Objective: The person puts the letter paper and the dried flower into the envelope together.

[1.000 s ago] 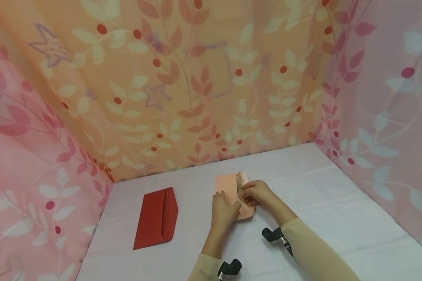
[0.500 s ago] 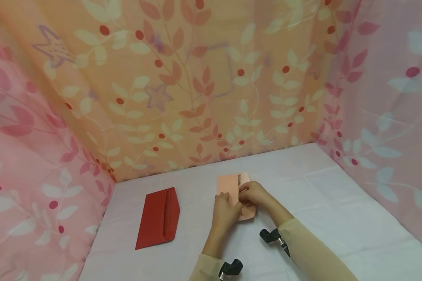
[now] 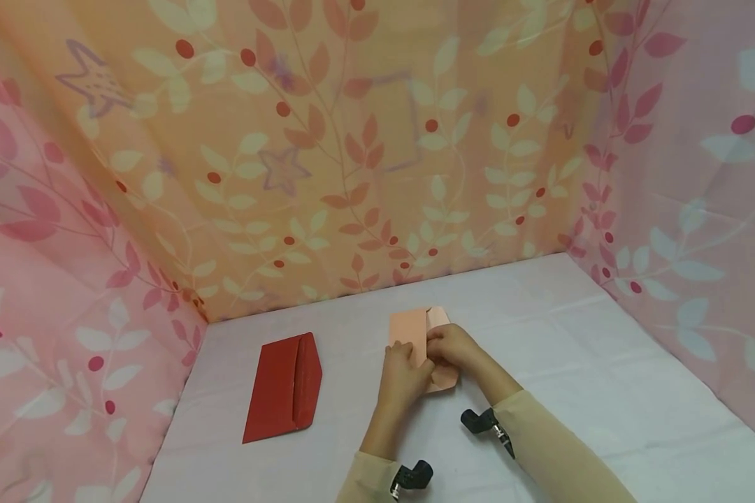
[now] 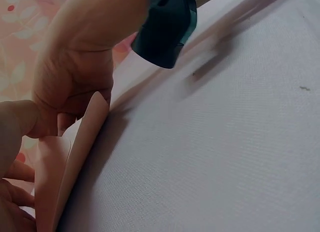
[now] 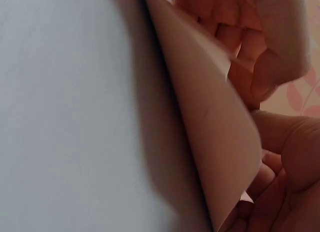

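Note:
A peach paper envelope (image 3: 407, 327) lies on the white table, its pocket to the left and its flap (image 3: 445, 377) folded out to the right. My left hand (image 3: 403, 381) grips the pocket side, with the thumb at the mouth's edge; it also shows in the left wrist view. My right hand (image 3: 456, 346) has its fingertips at the envelope's mouth, where they are partly hidden. In the right wrist view, the thumb of the right hand (image 5: 295, 162) reaches over the paper's edge. The dried sprig seen earlier is out of sight.
A red envelope (image 3: 273, 391) lies on the left of the table, its flap out to the right. White cloth (image 3: 541, 314) covers the table. Patterned curtains (image 3: 352, 140) stand behind and on both sides. Black wrist cameras (image 3: 415, 476) are fixed to both forearms.
The dried sprig at the peach envelope's mouth has slipped left under the pocket and out of view. My right hand has shifted slightly left with it; the left hand stays on the pocket.

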`<state>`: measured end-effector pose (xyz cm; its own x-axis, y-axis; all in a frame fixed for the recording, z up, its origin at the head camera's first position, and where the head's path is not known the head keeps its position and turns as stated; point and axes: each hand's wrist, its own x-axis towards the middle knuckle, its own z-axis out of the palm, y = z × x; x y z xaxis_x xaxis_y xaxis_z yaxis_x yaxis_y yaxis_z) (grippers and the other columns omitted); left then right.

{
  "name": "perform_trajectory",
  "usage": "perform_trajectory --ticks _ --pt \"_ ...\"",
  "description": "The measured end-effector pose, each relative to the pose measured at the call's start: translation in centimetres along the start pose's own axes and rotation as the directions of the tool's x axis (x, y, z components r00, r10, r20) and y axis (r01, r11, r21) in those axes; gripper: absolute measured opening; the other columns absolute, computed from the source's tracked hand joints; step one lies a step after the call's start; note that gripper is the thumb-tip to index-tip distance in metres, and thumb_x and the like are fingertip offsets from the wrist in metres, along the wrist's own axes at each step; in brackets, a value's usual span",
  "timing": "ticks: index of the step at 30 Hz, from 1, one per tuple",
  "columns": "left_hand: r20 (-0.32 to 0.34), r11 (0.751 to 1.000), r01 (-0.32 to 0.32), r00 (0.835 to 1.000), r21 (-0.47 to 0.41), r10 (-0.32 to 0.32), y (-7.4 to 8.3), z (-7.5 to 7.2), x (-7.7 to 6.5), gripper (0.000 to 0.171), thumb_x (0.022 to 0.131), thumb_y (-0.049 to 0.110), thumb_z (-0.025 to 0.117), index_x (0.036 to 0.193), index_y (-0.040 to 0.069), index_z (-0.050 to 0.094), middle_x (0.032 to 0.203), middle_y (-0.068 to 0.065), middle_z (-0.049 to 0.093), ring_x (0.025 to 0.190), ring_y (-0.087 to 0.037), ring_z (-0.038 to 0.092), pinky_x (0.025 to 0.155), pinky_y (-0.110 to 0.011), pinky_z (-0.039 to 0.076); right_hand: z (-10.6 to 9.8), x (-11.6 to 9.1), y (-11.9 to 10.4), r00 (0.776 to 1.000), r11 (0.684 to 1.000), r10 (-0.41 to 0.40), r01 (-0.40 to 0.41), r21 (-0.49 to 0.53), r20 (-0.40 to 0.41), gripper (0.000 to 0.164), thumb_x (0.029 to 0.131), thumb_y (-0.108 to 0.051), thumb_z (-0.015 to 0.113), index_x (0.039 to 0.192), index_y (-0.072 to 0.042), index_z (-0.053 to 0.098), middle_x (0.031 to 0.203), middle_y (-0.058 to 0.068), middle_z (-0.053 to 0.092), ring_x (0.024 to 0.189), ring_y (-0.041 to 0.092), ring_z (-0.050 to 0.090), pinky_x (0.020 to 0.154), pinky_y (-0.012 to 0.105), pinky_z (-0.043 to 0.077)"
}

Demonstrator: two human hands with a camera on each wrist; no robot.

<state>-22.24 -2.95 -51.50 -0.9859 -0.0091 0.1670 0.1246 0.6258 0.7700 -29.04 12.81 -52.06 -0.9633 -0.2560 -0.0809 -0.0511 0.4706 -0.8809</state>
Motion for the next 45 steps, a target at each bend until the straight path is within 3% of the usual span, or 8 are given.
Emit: perform_trajectory --ticks 4,9,15,21,31,36,45 --pt "0.021 1.000 0.010 1.000 0.020 -0.010 -0.4 0.1 0.2 0.063 0.085 0.031 0.067 0.135 -0.006 0.062 0.145 -0.028 0.055 0.144 -0.052 0.037 0.115 -0.061 0.036 0.0 -0.3 -0.6 1.000 1.000 -0.002 0.002 -0.010 0.008 0.024 0.081 -0.008 0.073 0.103 -0.004 0.079 0.092 0.004 0.075 0.080 0.013 0.063 0.068 0.025 0.051" --pt "0.021 1.000 0.008 1.000 0.009 -0.008 -0.5 -0.1 0.4 0.061 0.086 0.033 0.067 0.133 -0.005 0.064 0.143 -0.026 0.057 0.143 -0.049 0.041 0.114 -0.059 0.039 0.0 -0.3 -0.6 0.999 0.987 -0.029 0.032 -0.159 0.026 0.017 0.080 -0.009 0.068 0.093 -0.010 0.078 0.081 -0.001 0.070 0.073 0.013 0.058 0.062 0.026 0.045" --pt "0.043 1.000 0.032 0.999 -0.001 -0.031 -0.4 -0.3 0.4 0.064 0.084 0.032 0.067 0.136 -0.005 0.062 0.148 -0.027 0.052 0.145 -0.048 0.038 0.115 -0.059 0.037 0.2 -0.2 -0.8 0.998 0.970 -0.003 -0.013 -0.242 -0.066 0.019 0.079 -0.015 0.071 0.096 -0.020 0.079 0.087 -0.007 0.072 0.078 0.014 0.058 0.070 0.030 0.045" --pt "0.029 1.000 0.010 1.000 -0.006 -0.010 -0.5 -0.2 0.4 0.064 0.083 0.030 0.070 0.134 -0.008 0.062 0.145 -0.029 0.054 0.144 -0.050 0.039 0.114 -0.060 0.038 0.1 -0.4 -0.7 0.999 0.963 -0.028 0.016 -0.269 -0.042 0.021 0.079 -0.016 0.071 0.098 -0.020 0.079 0.091 -0.006 0.073 0.081 0.015 0.059 0.075 0.032 0.047" --pt "0.041 1.000 0.011 0.999 -0.001 -0.011 0.2 -0.7 -0.1 0.065 0.083 0.031 0.069 0.133 -0.011 0.061 0.145 -0.033 0.052 0.143 -0.056 0.035 0.114 -0.064 0.036 -1.0 -0.6 0.5 0.991 0.991 -0.122 0.125 -0.050 0.063 0.028 0.082 -0.008 0.074 0.110 -0.006 0.077 0.097 0.002 0.075 0.084 0.011 0.062 0.076 0.028 0.052" --pt "0.044 1.000 0.012 0.999 0.014 -0.012 0.4 -0.6 -0.3 0.067 0.087 0.035 0.071 0.134 -0.011 0.060 0.147 -0.034 0.049 0.144 -0.058 0.032 0.112 -0.066 0.036 -1.6 -0.8 0.8 0.990 0.993 -0.108 0.111 -0.027 0.085 0.034 0.085 -0.012 0.077 0.117 -0.001 0.073 0.093 0.003 0.076 0.081 0.011 0.066 0.073 0.028 0.056" --pt "0.058 0.998 0.035 0.998 0.060 -0.039 0.1 0.1 -0.2 0.067 0.087 0.034 0.071 0.136 -0.010 0.059 0.151 -0.033 0.046 0.146 -0.056 0.029 0.113 -0.065 0.036 -2.2 -1.6 1.4 0.989 0.989 -0.084 0.068 0.129 0.122 0.037 0.096 -0.019 0.071 0.125 0.004 0.065 0.095 0.009 0.076 0.081 0.017 0.073 0.073 0.032 0.060"
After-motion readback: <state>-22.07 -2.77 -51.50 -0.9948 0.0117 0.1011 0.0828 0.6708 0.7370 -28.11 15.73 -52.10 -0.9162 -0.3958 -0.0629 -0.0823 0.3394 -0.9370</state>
